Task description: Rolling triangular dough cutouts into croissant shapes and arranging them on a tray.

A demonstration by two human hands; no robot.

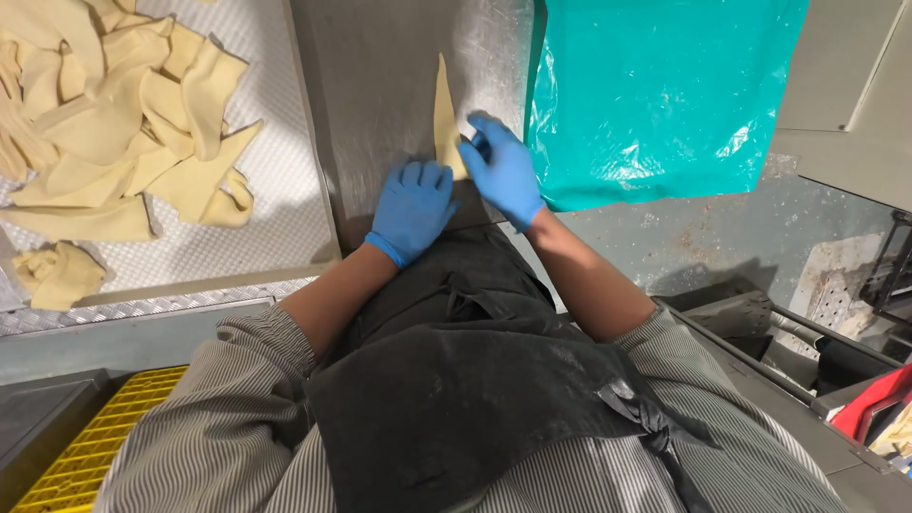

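On the tray (285, 190), cut dough pieces (123, 114) lie heaped.

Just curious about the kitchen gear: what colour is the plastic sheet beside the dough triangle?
Teal green, glossy plastic sheet, seen in the head view, right of the dough triangle.

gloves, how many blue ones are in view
2: one on the left hand, flat on the steel table; one on the right hand, touching the dough strip.

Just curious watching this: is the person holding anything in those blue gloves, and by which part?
Both hands, left hand and right hand, press the wide near end of a dough triangle flat on the steel table; nothing is lifted.
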